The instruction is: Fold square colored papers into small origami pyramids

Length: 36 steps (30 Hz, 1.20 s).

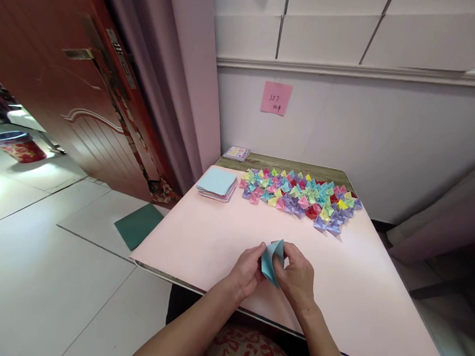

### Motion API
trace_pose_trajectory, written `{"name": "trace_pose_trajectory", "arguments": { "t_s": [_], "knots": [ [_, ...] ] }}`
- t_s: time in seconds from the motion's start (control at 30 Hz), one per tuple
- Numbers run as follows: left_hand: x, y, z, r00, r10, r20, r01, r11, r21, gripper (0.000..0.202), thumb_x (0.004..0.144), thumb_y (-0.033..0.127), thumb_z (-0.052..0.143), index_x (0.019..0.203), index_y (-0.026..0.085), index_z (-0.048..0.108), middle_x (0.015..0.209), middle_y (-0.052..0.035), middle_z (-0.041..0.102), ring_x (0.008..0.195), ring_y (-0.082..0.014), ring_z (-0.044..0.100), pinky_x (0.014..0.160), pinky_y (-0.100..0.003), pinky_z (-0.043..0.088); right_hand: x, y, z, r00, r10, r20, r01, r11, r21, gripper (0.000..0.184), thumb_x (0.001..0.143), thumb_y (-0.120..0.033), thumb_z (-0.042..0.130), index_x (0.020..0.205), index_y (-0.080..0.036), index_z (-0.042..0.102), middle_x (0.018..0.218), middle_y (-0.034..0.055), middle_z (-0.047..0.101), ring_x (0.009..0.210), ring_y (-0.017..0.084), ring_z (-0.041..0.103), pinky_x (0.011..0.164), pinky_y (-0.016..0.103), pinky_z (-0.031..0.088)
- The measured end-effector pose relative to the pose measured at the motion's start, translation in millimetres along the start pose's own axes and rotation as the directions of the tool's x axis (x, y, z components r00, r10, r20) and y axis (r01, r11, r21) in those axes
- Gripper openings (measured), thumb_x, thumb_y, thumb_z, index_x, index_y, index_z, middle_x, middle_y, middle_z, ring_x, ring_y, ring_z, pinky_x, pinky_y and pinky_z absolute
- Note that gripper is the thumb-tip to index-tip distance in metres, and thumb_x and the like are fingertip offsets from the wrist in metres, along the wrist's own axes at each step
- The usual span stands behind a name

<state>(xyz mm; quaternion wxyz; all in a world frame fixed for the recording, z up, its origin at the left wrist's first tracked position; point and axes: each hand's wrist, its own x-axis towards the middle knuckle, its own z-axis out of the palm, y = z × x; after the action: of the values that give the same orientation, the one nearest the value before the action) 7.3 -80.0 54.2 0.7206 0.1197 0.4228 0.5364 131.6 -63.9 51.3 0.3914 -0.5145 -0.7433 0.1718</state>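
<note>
A folded teal paper piece is pinched between both hands just above the pale pink table, near its front edge. My left hand grips the paper's left side, fingers curled. My right hand closes on its right side, thumb on top. Farther back lies a spread of several small folded paper shapes in pink, blue, green, yellow, purple and red. At the back left sits a stack of square paper sheets, a light blue one on top.
A small pad of coloured paper rests at the table's far left corner by the wall. A pink note sticks to the wall. A green sheet lies on the tiled floor to the left. A red door and curtain stand left.
</note>
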Motion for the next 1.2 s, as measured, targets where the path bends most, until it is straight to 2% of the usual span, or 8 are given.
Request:
{"name": "trace_pose_trajectory", "arguments": {
  "t_s": [0.23,0.47,0.7,0.87,0.97,1.07,1.13,1.2],
  "knots": [
    [4,13,-3.3,0.999,-0.038,-0.014,0.037,0.999,-0.016,0.031,0.066,0.037,0.080,0.066,0.013,0.061,0.059,0.0007,0.061,0.052,-0.0104,0.052,0.054,-0.023,0.038,-3,14,8,0.945,-0.316,-0.079,0.302,0.941,-0.151,0.027,0.081,-0.013,0.052,0.098,-0.027,0.068,0.083,-0.0007,0.070,0.081,0.018,0.062,0.098,0.039,0.036],
    [-1,9,-3.1,0.999,0.019,0.026,-0.019,0.999,0.027,0.029,0.065,0.036,0.080,0.073,0.011,0.067,0.068,-0.0035,0.067,0.059,-0.0138,0.058,0.059,-0.025,0.041,-2,8,9,0.952,-0.264,-0.155,0.245,0.961,-0.131,0.020,0.077,-0.016,0.055,0.090,-0.025,0.066,0.082,-0.0022,0.071,0.076,0.016,0.064,0.100,0.039,0.035],
    [1,9,-2.3,0.996,-0.090,-0.003,0.090,0.995,-0.035,0.019,0.072,0.029,0.074,0.069,0.011,0.066,0.065,-0.0026,0.067,0.056,-0.0119,0.058,0.058,-0.023,0.042,-6,5,7,0.918,-0.336,-0.211,0.289,0.931,-0.223,0.010,0.083,-0.020,0.056,0.088,-0.024,0.063,0.077,-0.0029,0.071,0.069,0.015,0.064,0.102,0.042,0.033],
    [-1,8,-0.6,0.997,-0.079,0.017,0.079,0.997,-0.025,0.016,0.073,0.025,0.071,0.076,0.010,0.070,0.072,-0.0056,0.071,0.061,-0.0134,0.062,0.063,-0.024,0.044,-7,8,12,0.940,-0.239,-0.243,0.201,0.964,-0.173,0.023,0.076,-0.016,0.055,0.098,-0.022,0.059,0.078,-0.0011,0.070,0.072,0.017,0.065,0.103,0.044,0.033],
    [-1,6,-0.7,0.997,-0.061,0.044,0.061,0.998,0.000,0.016,0.070,0.019,0.070,0.080,0.008,0.072,0.077,-0.0076,0.072,0.065,-0.0143,0.063,0.065,-0.024,0.045,-6,8,13,0.957,-0.195,-0.214,0.165,0.975,-0.152,0.027,0.075,-0.014,0.051,0.101,-0.021,0.057,0.077,-0.0007,0.069,0.072,0.017,0.065,0.104,0.046,0.033],
    [1,6,-5.2,0.998,-0.051,0.028,0.051,0.999,0.011,0.013,0.066,0.015,0.069,0.077,0.009,0.071,0.076,-0.0073,0.072,0.065,-0.0146,0.062,0.066,-0.025,0.045,-7,7,5,0.959,-0.265,-0.102,0.253,0.961,-0.115,0.026,0.075,-0.011,0.049,0.095,-0.024,0.060,0.081,-0.0012,0.069,0.076,0.017,0.065,0.109,0.050,0.026],
    [3,10,-10.1,0.999,-0.035,0.005,0.034,0.999,0.030,0.014,0.064,0.014,0.068,0.077,0.009,0.071,0.075,-0.0065,0.071,0.064,-0.0143,0.061,0.064,-0.025,0.045,-8,8,-3,0.946,-0.323,-0.014,0.323,0.946,-0.036,0.033,0.074,-0.011,0.049,0.101,-0.025,0.061,0.092,0.0003,0.071,0.090,0.020,0.065,0.112,0.054,0.020],
    [4,16,-15.0,1.000,-0.002,-0.011,0.003,0.996,0.084,0.020,0.065,0.015,0.067,0.084,0.010,0.072,0.075,-0.0059,0.071,0.062,-0.0137,0.059,0.061,-0.024,0.044,-10,11,-11,0.963,-0.269,0.019,0.267,0.960,0.079,0.040,0.077,-0.015,0.050,0.114,-0.025,0.059,0.109,0.0040,0.069,0.106,0.025,0.061,0.110,0.055,0.025]
  ]
}}
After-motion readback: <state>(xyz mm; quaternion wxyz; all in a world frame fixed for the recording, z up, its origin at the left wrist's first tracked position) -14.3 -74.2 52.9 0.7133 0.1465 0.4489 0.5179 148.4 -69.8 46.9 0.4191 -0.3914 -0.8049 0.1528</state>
